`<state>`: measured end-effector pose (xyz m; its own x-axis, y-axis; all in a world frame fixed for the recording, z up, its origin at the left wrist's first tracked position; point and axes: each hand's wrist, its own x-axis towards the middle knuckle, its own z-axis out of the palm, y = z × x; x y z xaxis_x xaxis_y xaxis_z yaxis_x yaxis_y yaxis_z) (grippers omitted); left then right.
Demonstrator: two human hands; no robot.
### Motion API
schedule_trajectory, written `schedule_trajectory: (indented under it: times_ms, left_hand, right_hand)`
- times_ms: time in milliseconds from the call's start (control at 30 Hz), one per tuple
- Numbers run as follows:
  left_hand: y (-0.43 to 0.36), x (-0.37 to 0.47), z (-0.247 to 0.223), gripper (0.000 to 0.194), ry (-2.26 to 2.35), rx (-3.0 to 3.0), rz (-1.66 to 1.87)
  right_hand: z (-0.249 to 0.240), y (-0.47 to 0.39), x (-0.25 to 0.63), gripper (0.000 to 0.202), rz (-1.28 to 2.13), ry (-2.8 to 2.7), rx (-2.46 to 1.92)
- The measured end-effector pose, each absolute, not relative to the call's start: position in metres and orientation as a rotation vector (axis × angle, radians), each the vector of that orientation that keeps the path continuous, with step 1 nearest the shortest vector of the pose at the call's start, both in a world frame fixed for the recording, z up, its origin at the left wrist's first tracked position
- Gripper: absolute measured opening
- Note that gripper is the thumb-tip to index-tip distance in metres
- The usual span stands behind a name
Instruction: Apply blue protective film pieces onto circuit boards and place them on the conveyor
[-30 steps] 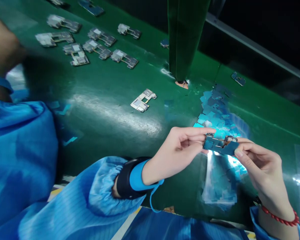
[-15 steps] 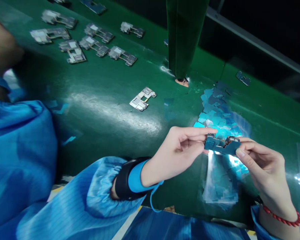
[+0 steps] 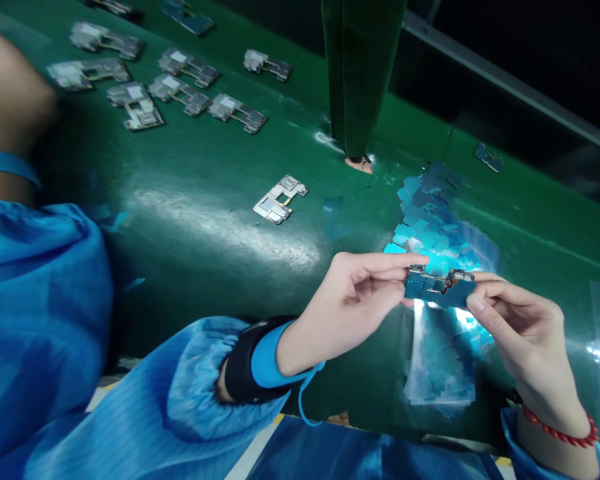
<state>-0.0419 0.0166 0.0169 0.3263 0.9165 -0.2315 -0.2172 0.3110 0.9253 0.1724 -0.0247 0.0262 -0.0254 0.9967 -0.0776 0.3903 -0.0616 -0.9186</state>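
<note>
Between my two hands is a small blue circuit board with a notch in its upper edge, held above the table. My left hand pinches its left end between thumb and fingers. The board's right end is gripped by the thumb and fingers of my right hand. Beneath and behind the board lies a heap of shiny blue film pieces, partly covered by the board and my hands. A silvery circuit board lies flat on the green table, left of the heap.
Several circuit boards lie at the back left of the green table. A dark green post rises behind the silvery board. One more board is at the back right. At the left edge appears a co-worker's hand and blue sleeve.
The view has shifted slightly, so most things sit a little further left. The co-worker's hand shows more at the left edge. My hands keep the same hold on the circuit board.
</note>
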Motion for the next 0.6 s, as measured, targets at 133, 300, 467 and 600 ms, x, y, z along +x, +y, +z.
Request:
schedule_trajectory:
  times_ms: [133, 300, 467, 600]
  left_hand:
    - [0.0167, -0.0407, 0.0174, 0.034, 0.921, 0.929, 0.920]
    - [0.0169, -0.0432, 0.0182, 0.034, 0.924, 0.945, 0.929]
    - [0.0175, -0.0433, 0.0186, 0.034, 0.930, 0.955, 0.935]
    - [0.0183, -0.0426, 0.0189, 0.034, 0.931, 0.952, 0.936]
  right_hand:
    - [0.0258, -0.0255, 0.1727, 0.011, 1.079, -1.494, -1.543]
    - [0.0261, -0.0264, 0.1729, 0.011, 1.064, -1.505, -1.559]
    - [0.0249, -0.0250, 0.1734, 0.009, 1.063, -1.493, -1.571]
    - [0.0242, -0.0252, 0.1731, 0.009, 1.072, -1.482, -1.564]
